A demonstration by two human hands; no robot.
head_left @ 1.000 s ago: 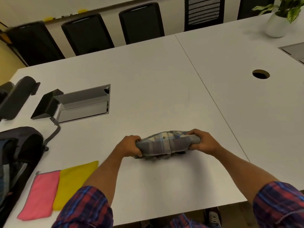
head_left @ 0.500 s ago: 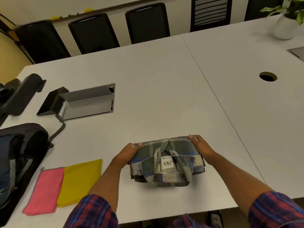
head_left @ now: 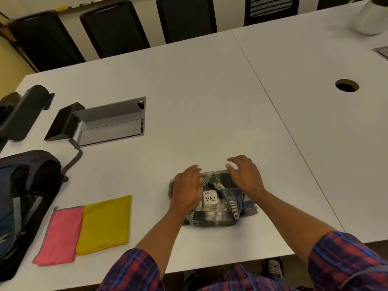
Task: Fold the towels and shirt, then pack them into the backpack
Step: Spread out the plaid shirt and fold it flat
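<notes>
A folded plaid shirt [head_left: 220, 211] lies flat on the white table [head_left: 189, 101] near its front edge, collar and white label facing up. My left hand [head_left: 186, 190] lies over the shirt's left part with fingers spread and relaxed. My right hand [head_left: 243, 175] hovers over the shirt's far right part, fingers straight and blurred; neither hand grips the cloth. A folded yellow towel [head_left: 105, 225] and a folded pink towel [head_left: 59, 234] lie side by side at the left. The dark backpack [head_left: 23, 198] lies at the table's left edge.
An open metal cable hatch [head_left: 109, 122] is set in the table behind the towels, with a backpack strap [head_left: 73, 160] beside it. A round cable hole [head_left: 346, 85] is at the right. Black chairs [head_left: 113, 26] line the far edge. A white plant pot [head_left: 371, 15] stands far right.
The shirt, held up folded between both hands a second ago, has been laid flat on the table. Both hands have let go of its ends and opened above it.
</notes>
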